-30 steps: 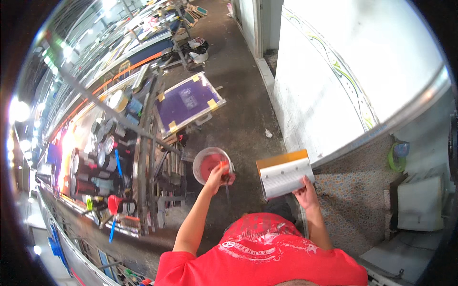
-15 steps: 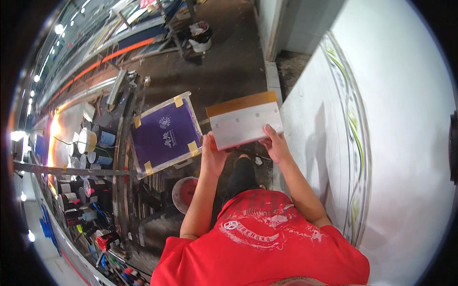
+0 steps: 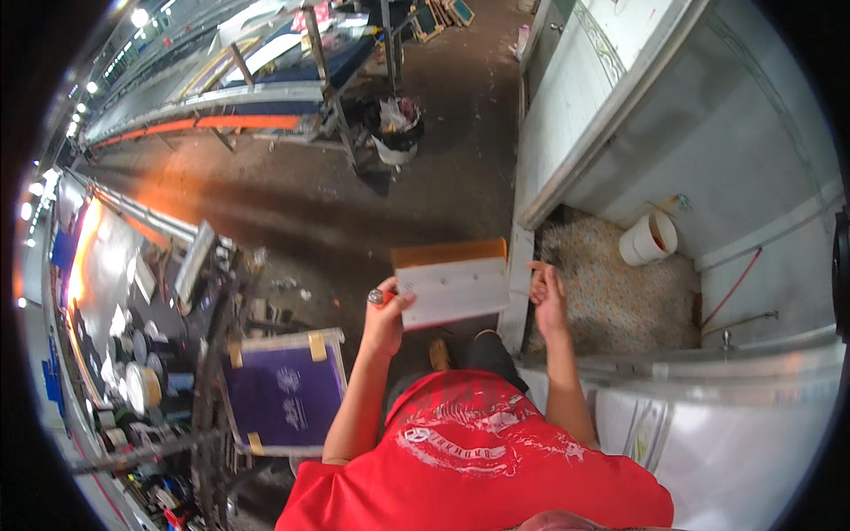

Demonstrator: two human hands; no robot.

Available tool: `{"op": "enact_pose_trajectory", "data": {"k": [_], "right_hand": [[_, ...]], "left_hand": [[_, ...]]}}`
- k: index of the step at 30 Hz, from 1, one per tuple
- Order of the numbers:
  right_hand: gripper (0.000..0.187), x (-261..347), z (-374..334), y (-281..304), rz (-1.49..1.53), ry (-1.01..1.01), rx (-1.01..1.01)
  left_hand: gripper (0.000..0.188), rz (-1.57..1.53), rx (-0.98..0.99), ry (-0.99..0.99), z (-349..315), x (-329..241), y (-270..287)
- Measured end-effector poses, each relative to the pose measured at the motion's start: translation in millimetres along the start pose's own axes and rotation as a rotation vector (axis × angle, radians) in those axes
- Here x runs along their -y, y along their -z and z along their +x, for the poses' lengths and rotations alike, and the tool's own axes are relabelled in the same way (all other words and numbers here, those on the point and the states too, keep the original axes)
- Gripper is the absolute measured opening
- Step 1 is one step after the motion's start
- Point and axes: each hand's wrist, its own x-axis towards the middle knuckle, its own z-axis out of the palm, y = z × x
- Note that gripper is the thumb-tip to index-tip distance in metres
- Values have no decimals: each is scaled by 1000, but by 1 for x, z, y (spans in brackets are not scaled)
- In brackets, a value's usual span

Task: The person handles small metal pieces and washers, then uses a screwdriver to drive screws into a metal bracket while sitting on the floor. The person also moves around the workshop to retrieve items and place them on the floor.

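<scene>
Left hand: your left hand (image 3: pixel 383 329) is clamped on the near-left end of the white panel (image 3: pixel 456 294), thumb on its face.
Same fist: a small red-orange item (image 3: pixel 382 298) with a round metallic end shows at your fingers.
Panel: held in front of you above the dark floor (image 3: pixel 452 168), amber strip (image 3: pixel 450 253) along its far edge.
Right hand: your right hand (image 3: pixel 549 301) holds nothing, fingers loosely bent, just beside the panel's right end.
Lower left: purple framed screen (image 3: pixel 288 396).
Right: white bucket (image 3: pixel 639 245) on patterned flooring (image 3: pixel 615 305).
</scene>
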Motion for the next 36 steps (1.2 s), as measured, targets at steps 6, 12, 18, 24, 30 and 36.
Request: {"op": "enact_pose_trajectory", "data": {"k": [6,12,18,24,30,36], "right_hand": [[60,98,145,-40,-970,265,235],[53,127,353,-32,-1018,-372,648],[43,144,528,-20,-848,-233,571],[45,147,733,-3,-1111,-215,380],[57,45,903,98,-1528,-192,157],[68,-32,953,187,-1573,-658,-24]], "left_hand": [[35,349,200,150,175,-23,-39],[46,358,373,244,383,-21,-93],[35,394,161,132,550,-40,-117],[29,26,-529,-133,704,-22,-50],[33,373,-776,-236,889,-75,-12],[28,390,-538,-428,1163,-146,-43]]}}
